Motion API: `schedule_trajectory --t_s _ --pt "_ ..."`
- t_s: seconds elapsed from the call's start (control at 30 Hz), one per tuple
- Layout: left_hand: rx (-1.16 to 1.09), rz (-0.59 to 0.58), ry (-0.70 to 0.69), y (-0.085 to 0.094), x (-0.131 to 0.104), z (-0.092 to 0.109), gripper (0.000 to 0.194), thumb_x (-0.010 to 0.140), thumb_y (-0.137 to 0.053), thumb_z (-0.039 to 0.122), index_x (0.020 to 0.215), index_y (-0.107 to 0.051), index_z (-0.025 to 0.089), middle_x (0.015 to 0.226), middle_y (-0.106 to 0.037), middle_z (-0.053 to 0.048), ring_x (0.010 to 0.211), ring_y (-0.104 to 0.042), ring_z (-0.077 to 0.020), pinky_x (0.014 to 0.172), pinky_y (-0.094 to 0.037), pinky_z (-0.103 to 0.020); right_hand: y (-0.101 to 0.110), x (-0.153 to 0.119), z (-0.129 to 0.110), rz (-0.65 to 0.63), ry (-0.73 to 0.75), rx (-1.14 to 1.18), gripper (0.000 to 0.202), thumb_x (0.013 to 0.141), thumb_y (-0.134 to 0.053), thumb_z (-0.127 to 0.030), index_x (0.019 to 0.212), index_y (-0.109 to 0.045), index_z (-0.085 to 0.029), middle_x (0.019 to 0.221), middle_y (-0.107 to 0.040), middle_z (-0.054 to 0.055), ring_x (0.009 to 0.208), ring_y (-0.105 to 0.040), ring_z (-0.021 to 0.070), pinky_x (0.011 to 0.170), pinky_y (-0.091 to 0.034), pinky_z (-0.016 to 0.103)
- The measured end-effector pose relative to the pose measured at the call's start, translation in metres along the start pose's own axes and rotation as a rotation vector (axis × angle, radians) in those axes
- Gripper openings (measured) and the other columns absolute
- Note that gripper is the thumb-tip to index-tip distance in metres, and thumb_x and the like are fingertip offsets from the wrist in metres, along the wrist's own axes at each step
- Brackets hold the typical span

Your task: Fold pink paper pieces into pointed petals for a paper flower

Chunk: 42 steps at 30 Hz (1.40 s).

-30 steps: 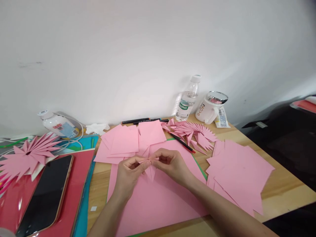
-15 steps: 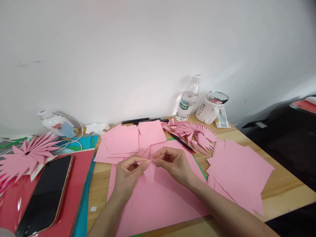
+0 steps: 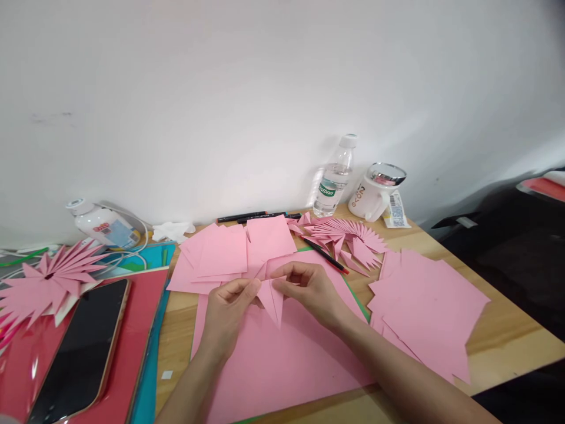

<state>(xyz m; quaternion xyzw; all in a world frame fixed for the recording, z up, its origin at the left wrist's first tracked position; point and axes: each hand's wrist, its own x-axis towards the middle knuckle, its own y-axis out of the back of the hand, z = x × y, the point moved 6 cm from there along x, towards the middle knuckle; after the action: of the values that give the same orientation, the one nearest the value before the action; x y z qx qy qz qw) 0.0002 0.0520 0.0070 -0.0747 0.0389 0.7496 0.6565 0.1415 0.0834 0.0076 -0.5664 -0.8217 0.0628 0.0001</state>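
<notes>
Between my two hands is a small piece of folded pink paper (image 3: 272, 303), its pointed end hanging down toward me. My left hand (image 3: 232, 309) pinches its upper left corner between thumb and fingers. On the other side, my right hand (image 3: 309, 291) grips the upper right corner the same way. A crease runs down the middle of the piece. Below it lies a large pink sheet (image 3: 282, 371) on a green-edged board. Square pink papers (image 3: 223, 250) overlap just beyond my left hand.
Folded pink pieces (image 3: 348, 235) fan out beside a black pen (image 3: 326, 256). A stack of pink paper (image 3: 432, 306) lies right. Behind stand a water bottle (image 3: 334, 176) and a white mug (image 3: 373, 197). Left are a phone (image 3: 79, 353), a pink paper pinwheel shape (image 3: 53, 277) and a white bottle (image 3: 103, 224).
The folded paper has tilted so that more of its face and its downward point show. My fingertips have moved slightly apart along its top edge.
</notes>
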Motion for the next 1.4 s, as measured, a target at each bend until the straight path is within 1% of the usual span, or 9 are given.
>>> schedule_trajectory --t_s 0.27,0.47,0.53,0.67,0.77,0.83,1.0,1.23,1.4 --pt "0.175 -0.031 -0.172 0.000 -0.004 0.009 0.029 0.074 -0.061 0.034 0.051 -0.056 0.017 0.052 -0.054 0.001 0.053 -0.049 -0.0116 0.055 -0.038 -0.023 -0.003 0.001 0.002 -0.036 -0.027 -0.050 0.017 0.069 -0.064 -0.031 0.075 -0.063 -0.015 0.068 -0.059 0.000 0.055 -0.047 0.0086 0.054 -0.040 0.024" --pt "0.167 -0.063 -0.135 -0.003 -0.004 0.007 0.029 0.073 -0.062 0.038 0.055 -0.055 0.016 0.050 -0.053 0.001 0.049 -0.049 -0.0111 0.051 -0.039 -0.023 -0.007 -0.001 -0.001 -0.046 0.024 -0.160 0.014 0.073 -0.059 -0.028 0.068 -0.057 -0.015 0.062 -0.053 -0.001 0.054 -0.045 0.0090 0.051 -0.038 0.023" --pt "0.160 -0.017 -0.122 -0.003 -0.004 0.006 0.026 0.074 -0.061 0.040 0.064 -0.057 0.016 0.050 -0.053 0.002 0.048 -0.050 -0.0109 0.050 -0.040 -0.023 -0.005 -0.003 -0.007 0.041 0.122 -0.237 0.012 0.076 -0.057 -0.026 0.069 -0.057 -0.017 0.065 -0.055 0.000 0.058 -0.048 0.0103 0.052 -0.039 0.023" --pt "0.049 0.069 -0.135 -0.002 -0.005 0.007 0.036 0.078 -0.054 0.048 0.094 -0.055 0.016 0.050 -0.052 0.005 0.044 -0.050 -0.0111 0.046 -0.041 -0.024 0.000 -0.015 -0.028 0.263 0.494 -0.427 0.012 0.081 -0.053 -0.021 0.071 -0.060 -0.020 0.074 -0.054 0.004 0.069 -0.051 0.0142 0.054 -0.043 0.025" --pt "-0.043 0.015 -0.054 -0.004 -0.004 0.002 0.049 0.081 -0.045 0.054 0.104 -0.053 0.012 0.053 -0.056 0.002 0.045 -0.055 -0.0138 0.048 -0.044 -0.027 -0.004 -0.023 -0.033 0.276 0.680 -0.530 0.016 0.082 -0.052 -0.018 0.075 -0.065 -0.023 0.082 -0.052 0.006 0.075 -0.053 0.0155 0.056 -0.046 0.026" --pt "-0.064 0.010 0.001 -0.002 -0.002 -0.001 0.051 0.078 -0.051 0.052 0.108 -0.053 0.011 0.056 -0.059 0.001 0.048 -0.058 -0.0150 0.053 -0.047 -0.029 -0.009 -0.024 -0.030 0.214 0.718 -0.563 0.017 0.083 -0.051 -0.016 0.078 -0.066 -0.023 0.085 -0.052 0.006 0.077 -0.055 0.0155 0.058 -0.048 0.027" --pt "-0.007 0.151 -0.032 0.009 0.000 0.000 0.046 0.066 -0.071 0.035 0.103 -0.057 0.013 0.056 -0.062 0.004 0.045 -0.055 -0.0108 0.054 -0.048 -0.026 -0.011 -0.018 -0.022 0.145 0.619 -0.447 0.004 0.078 -0.061 -0.022 0.076 -0.064 -0.022 0.087 -0.053 0.006 0.085 -0.055 0.0178 0.071 -0.050 0.032" --pt "0.000 0.129 -0.101 0.004 -0.002 0.007 0.022 0.064 -0.071 0.030 0.076 -0.061 0.014 0.056 -0.064 0.002 0.043 -0.055 -0.0108 0.047 -0.050 -0.025 -0.008 -0.003 -0.001 0.038 0.147 0.006 0.021 0.073 -0.066 -0.035 0.076 -0.054 -0.018 0.071 -0.057 0.001 0.062 -0.057 0.0122 0.059 -0.051 0.028" --pt "-0.022 0.182 -0.102 0.006 -0.005 0.009 0.030 0.061 -0.073 0.027 0.086 -0.059 0.017 0.061 -0.064 0.003 0.043 -0.059 -0.0124 0.043 -0.049 -0.024 -0.006 -0.002 -0.001 0.060 0.120 0.040 0.025 0.070 -0.069 -0.037 0.074 -0.054 -0.017 0.067 -0.056 -0.001 0.059 -0.055 0.0104 0.057 -0.050 0.026"
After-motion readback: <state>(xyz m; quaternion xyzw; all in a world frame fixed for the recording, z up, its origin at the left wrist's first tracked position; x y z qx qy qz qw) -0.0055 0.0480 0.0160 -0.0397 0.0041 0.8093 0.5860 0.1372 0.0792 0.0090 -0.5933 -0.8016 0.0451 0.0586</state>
